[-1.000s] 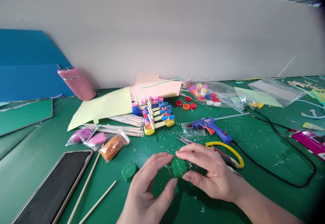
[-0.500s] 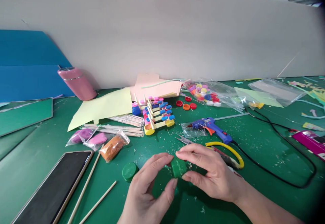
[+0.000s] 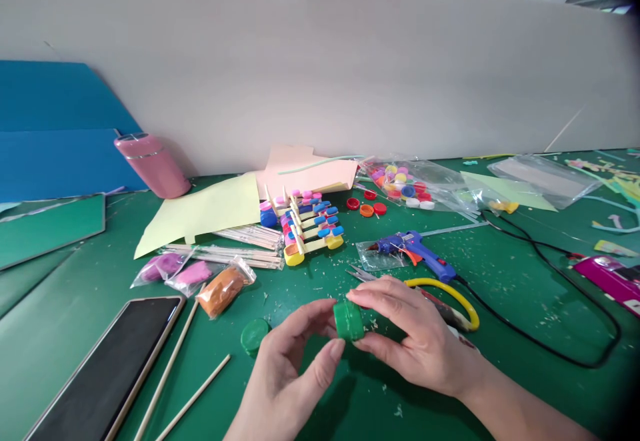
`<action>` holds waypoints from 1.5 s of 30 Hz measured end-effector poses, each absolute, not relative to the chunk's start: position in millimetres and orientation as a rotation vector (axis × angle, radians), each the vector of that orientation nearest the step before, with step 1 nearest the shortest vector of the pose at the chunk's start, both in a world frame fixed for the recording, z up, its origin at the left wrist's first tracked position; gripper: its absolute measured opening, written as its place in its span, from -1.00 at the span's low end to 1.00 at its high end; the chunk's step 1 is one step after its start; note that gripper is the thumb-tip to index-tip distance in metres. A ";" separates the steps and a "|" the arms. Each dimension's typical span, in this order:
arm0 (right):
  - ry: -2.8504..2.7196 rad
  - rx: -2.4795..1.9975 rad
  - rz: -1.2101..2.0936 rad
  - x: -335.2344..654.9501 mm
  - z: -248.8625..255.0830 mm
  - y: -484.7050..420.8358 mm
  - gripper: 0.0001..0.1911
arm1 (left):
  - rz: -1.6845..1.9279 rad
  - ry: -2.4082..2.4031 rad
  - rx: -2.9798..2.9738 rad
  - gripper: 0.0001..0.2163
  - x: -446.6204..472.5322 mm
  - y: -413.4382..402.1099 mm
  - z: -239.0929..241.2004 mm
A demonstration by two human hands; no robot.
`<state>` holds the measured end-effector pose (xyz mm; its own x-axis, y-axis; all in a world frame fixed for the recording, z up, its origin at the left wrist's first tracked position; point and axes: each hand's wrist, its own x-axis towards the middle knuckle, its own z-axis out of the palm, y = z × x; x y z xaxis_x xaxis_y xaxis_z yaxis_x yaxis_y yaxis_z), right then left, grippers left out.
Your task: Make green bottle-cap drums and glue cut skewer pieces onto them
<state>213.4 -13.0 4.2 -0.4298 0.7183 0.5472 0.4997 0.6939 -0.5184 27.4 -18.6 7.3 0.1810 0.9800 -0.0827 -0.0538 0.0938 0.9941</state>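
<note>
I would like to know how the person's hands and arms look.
The left hand and the right hand are bare: no gloves or rings show. The right forearm has no sleeve, watch or bracelet in view; the left forearm is out of frame.

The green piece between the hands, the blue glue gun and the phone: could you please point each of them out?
Green piece (image 3: pixel 349 321), head view: middle of its side.
Blue glue gun (image 3: pixel 425 255), head view: upper part of its handle.
Phone (image 3: pixel 107 367), head view: its dark screen.
</note>
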 end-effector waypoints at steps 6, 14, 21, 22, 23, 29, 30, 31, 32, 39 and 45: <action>-2.125 -0.898 0.444 214.8 5.0 -14.6 -0.51 | 1.061 1.057 1.119 -0.75 29.0 -17.8 8.2; -2.048 -0.994 0.589 215.8 9.2 -14.6 -0.59 | 1.164 1.119 1.367 -0.73 26.8 -19.8 -2.9; -2.080 -0.968 0.581 214.3 8.9 -12.0 -0.67 | 1.121 1.111 1.518 -0.69 23.2 -18.3 0.5; -2.084 -0.970 0.586 214.4 9.5 -11.9 -0.67 | 1.122 1.111 1.526 -0.69 23.5 -17.9 1.1; -2.088 -0.971 0.591 214.5 10.1 -11.9 -0.68 | 1.124 1.110 1.533 -0.69 23.9 -17.5 1.6; -2.093 -0.966 0.633 214.7 10.8 -12.1 -0.69 | 1.157 1.108 1.599 -0.70 23.9 -16.9 0.4; -2.091 -0.964 0.639 214.9 10.4 -12.4 -0.69 | 1.163 1.109 1.632 -0.70 23.4 -17.1 -0.8; -2.085 -0.959 0.645 215.1 10.0 -12.8 -0.68 | 1.173 1.104 1.679 -0.69 23.0 -17.3 -2.3; -2.076 -0.960 0.655 215.2 9.7 -13.4 -0.67 | 1.186 1.092 1.738 -0.68 22.7 -17.4 -3.9; -1.979 -1.020 0.781 212.8 10.0 -14.4 -0.77 | 1.215 1.059 2.091 -0.62 23.7 -17.4 -8.9; -1.750 -1.322 0.659 214.8 5.7 -8.6 -0.83 | 1.194 1.130 2.043 -0.66 21.8 -17.6 -9.1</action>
<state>214.8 -8.6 5.7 -0.1057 0.9484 0.2990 0.5152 0.3094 -0.7993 21.8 -17.6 -9.1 0.2656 0.8533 0.4487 0.4015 -0.5210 0.7532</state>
